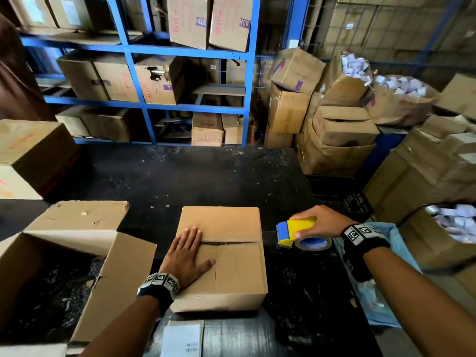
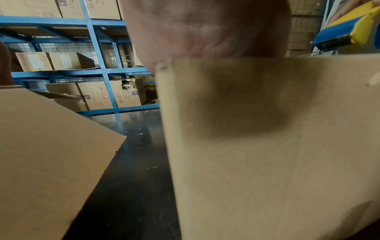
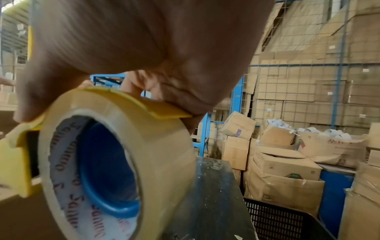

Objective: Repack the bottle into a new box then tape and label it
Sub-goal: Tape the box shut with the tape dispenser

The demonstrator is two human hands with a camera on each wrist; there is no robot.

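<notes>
Right grip (image 1: pixel 318 222): fingers and thumb curled over the yellow-and-blue tape dispenser (image 1: pixel 296 231), which carries a roll of clear tape (image 3: pixel 115 164) on a blue core and is held just beside the right edge of the closed box (image 1: pixel 226 256), level with its top seam. Left grip (image 1: pixel 186 253): fingers straight, palm flat on the left part of the box top, across the seam where the two flaps meet; no tape shows on the seam. The box stands on the dark table (image 1: pixel 180 176), near its front edge. The bottle is not visible in any view. To the left, a larger open carton (image 1: pixel 77 253) stands with its flaps raised, its near flap close to the left wrist. A white label sheet (image 1: pixel 183 338) with a barcode lies at the near edge of the table. A pale blue bag (image 1: pixel 381 292) lies under the right forearm. Beyond the table: blue shelving (image 1: pixel 134 52) and stacked cartons (image 1: pixel 334 135).
</notes>
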